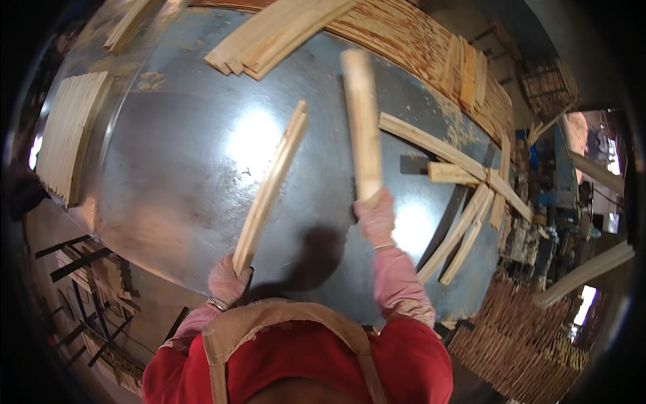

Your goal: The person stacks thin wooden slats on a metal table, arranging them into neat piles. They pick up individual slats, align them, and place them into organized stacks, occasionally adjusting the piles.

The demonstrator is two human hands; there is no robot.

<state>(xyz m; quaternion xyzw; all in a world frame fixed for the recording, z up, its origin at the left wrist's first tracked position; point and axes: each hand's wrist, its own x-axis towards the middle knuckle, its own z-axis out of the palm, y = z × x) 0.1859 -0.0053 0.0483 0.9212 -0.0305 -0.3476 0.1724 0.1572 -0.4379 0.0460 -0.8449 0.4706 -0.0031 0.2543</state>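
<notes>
In the lower middle, my left hand (229, 281) is closed round the near end of a narrow wooden strip (274, 185), which slants away over the grey metal table (182, 148). My right hand (377, 219) grips the near end of a wider wooden board (362, 121), held up and pointing away from me; motion blurs its far end. Pinkish gloves or sleeves cover both hands and forearms. To the right of the board lie several loose wooden strips (437, 145), crossed over one another on the metal.
A row of wooden strips (74, 135) lies at the left side. More boards (276, 34) rest at the far edge, beside a large plywood sheet (410, 44). Machinery (558, 175) with a hose (585, 273) stands on the right, above stacked sticks (518, 343). Sawdust is scattered about.
</notes>
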